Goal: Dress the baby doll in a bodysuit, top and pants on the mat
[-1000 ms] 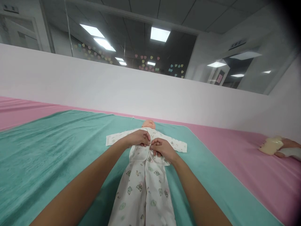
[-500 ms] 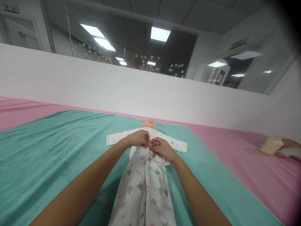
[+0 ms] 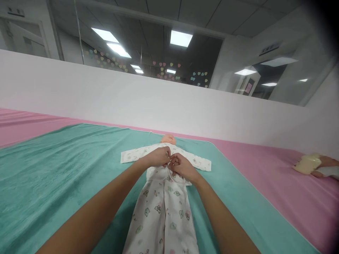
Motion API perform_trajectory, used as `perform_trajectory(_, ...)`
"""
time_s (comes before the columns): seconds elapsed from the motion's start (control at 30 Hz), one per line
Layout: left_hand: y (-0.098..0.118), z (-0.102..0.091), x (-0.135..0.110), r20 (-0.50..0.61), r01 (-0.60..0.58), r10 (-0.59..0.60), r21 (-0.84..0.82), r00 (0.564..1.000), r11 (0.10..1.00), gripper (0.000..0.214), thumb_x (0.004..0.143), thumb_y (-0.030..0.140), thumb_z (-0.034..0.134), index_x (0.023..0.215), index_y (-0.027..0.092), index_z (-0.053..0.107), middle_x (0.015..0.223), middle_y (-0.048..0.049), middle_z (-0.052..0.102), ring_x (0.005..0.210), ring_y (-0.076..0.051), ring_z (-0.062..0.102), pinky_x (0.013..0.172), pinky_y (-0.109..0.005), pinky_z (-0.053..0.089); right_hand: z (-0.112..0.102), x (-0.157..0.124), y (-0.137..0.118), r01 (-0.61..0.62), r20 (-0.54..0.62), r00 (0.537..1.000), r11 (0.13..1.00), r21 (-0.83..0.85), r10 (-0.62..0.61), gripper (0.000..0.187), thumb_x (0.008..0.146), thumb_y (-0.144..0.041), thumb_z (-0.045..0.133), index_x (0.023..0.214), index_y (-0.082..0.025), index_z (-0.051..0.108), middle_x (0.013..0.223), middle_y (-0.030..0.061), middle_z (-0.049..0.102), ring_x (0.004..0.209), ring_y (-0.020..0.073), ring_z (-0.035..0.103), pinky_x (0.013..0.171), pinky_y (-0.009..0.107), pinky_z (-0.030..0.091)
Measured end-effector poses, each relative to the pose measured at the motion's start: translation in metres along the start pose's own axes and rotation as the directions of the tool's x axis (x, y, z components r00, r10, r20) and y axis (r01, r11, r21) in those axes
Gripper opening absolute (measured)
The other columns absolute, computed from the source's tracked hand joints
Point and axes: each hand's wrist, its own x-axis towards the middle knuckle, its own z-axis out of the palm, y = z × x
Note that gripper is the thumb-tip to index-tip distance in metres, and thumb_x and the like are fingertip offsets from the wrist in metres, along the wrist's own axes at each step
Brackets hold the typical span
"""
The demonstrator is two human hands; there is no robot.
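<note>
**Item 1.** Baby doll, lying on its back on a teal fleece blanket, head away from the wearer; only the top of the head shows above the garment.

**Item 2.** White long-sleeved baby sleepsuit with small animal prints, on the doll. The sleeves lie spread flat to both sides and the legs run straight toward the wearer, an arrangement that seems to keep the chest front flat and within easy reach.

**Item 3.** White tie cord at the sleepsuit's chest, looping down from between the hands.

**Item 4.** Left hand, curled and narrow over the chest, its fingertips appearing to pinch the cord.

**Item 5.** Right hand, also curled and narrow, knuckles nearly touching the left hand. It appears to pinch the same cord, likely so that both ends stay under control; the fingers hide the exact grip.

**Surroundings.** Pink fabric cover beneath the blanket. At its far right, another person's hand holds a cream-coloured object, well apart from the doll. White partition wall beyond.
</note>
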Motion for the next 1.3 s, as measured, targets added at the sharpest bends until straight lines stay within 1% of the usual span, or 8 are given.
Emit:
perform_trajectory(0.37, -0.009, -0.010, -0.002, 0.131, -0.033, 0.078, -0.315, 0.988, 0.949, 0.025, 0.056, 0.012, 0.054, 0.080, 0.018, 0.048, 0.059, 0.0047, 0.051, 0.051, -0.009, 0.045, 0.046, -0.020, 0.033, 0.000, 0.003, 0.006, 0.041, -0.015, 0.999, 0.994, 0.099, -0.039, 0.023, 0.077, -0.031, 0.050, 0.098, -0.022, 0.047, 0.076, -0.0024, 0.062, 0.045, 0.0078, 0.054, 0.036, 0.018, 0.030)
perform_trajectory(0.6, -0.018, -0.006, 0.004, 0.109, -0.053, 0.070, -0.155, 0.991, 0.986, 0.027, 0.061, 0.014, 0.055, 0.086, 0.019, 0.049, 0.065, 0.0029, 0.055, 0.054, -0.011, 0.053, 0.047, -0.021, 0.039, 0.004, 0.008, 0.013, 0.064, -0.075, 0.996, 0.993, 0.104, -0.056, 0.018, 0.078, -0.031, 0.049, 0.094, -0.021, 0.049, 0.067, -0.0055, 0.059, 0.035, 0.0049, 0.043, 0.035, 0.018, 0.031)
perform_trajectory(0.67, -0.021, -0.005, 0.007, 0.019, -0.067, 0.069, -0.082, 0.997, 0.994, 0.024, 0.068, 0.017, 0.051, 0.091, 0.020, 0.048, 0.072, 0.0013, 0.058, 0.056, -0.013, 0.054, 0.049, -0.022, 0.041, 0.004, 0.009, 0.015, 0.079, -0.076, 0.995, 0.988, 0.131, -0.070, 0.019, 0.078, -0.033, 0.048, 0.094, -0.021, 0.049, 0.069, -0.0050, 0.059, 0.035, 0.0051, 0.043, 0.034, 0.018, 0.029)
perform_trajectory(0.73, -0.027, -0.004, 0.011, -0.202, -0.042, 0.056, 0.071, 0.978, 0.997, 0.024, 0.076, 0.020, 0.044, 0.100, 0.021, 0.047, 0.082, -0.0015, 0.060, 0.063, -0.015, 0.056, 0.053, -0.025, 0.041, 0.001, 0.012, 0.022, 0.107, -0.148, 0.985, 0.983, 0.148, -0.086, 0.021, 0.079, -0.036, 0.047, 0.094, -0.022, 0.050, 0.070, -0.0047, 0.058, 0.035, 0.0055, 0.041, 0.033, 0.019, 0.028)
perform_trajectory(0.8, -0.039, -0.004, 0.017, -0.416, 0.037, 0.070, 0.245, 0.907, 0.969, 0.027, 0.081, 0.021, 0.037, 0.107, 0.023, 0.045, 0.093, -0.0038, 0.061, 0.071, -0.018, 0.057, 0.057, -0.028, 0.041, -0.004, 0.015, 0.035, 0.117, -0.327, 0.941, 0.990, 0.080, -0.085, 0.023, 0.080, -0.039, 0.044, 0.094, -0.022, 0.051, 0.072, -0.0041, 0.058, 0.038, 0.0067, 0.043, 0.036, 0.020, 0.030)
perform_trajectory(0.87, -0.056, -0.003, 0.023, -0.512, 0.117, 0.088, 0.355, 0.855, 0.928, 0.028, 0.084, 0.021, 0.033, 0.110, 0.023, 0.044, 0.102, -0.0051, 0.060, 0.079, -0.019, 0.057, 0.061, -0.029, 0.041, -0.012, 0.018, 0.052, 0.045, -0.521, 0.850, 0.996, -0.082, -0.082, 0.025, 0.080, -0.040, 0.041, 0.094, -0.022, 0.053, 0.073, -0.0027, 0.059, 0.049, 0.0095, 0.050, 0.045, 0.022, 0.039)
perform_trajectory(1.03, -0.109, 0.001, 0.025, -0.573, 0.229, 0.096, 0.468, 0.814, 0.853, 0.028, 0.089, 0.029, 0.029, 0.101, 0.018, 0.052, 0.105, -0.0104, 0.058, 0.100, -0.025, 0.051, 0.078, -0.035, 0.039, -0.041, 0.020, 0.093, -0.187, -0.669, 0.742, 0.942, -0.278, -0.050, 0.026, 0.074, -0.031, 0.043, 0.090, -0.019, 0.059, 0.087, 0.0030, 0.063, 0.082, 0.0170, 0.057, 0.077, 0.028, 0.043)
perform_trajectory(1.3, -0.156, -0.014, 0.015, -0.562, 0.395, -0.135, 0.372, 0.816, 0.840, 0.049, 0.089, 0.048, 0.020, 0.086, 0.018, 0.059, 0.097, -0.0107, 0.062, 0.089, -0.026, 0.056, 0.072, -0.036, 0.042, -0.094, -0.006, 0.111, -0.581, -0.873, 0.477, 0.781, -0.228, 0.101, 0.043, 0.073, -0.030, 0.044, 0.111, -0.012, 0.054, 0.121, 0.0181, 0.047, 0.111, 0.0306, 0.045, 0.088, 0.037, 0.037)
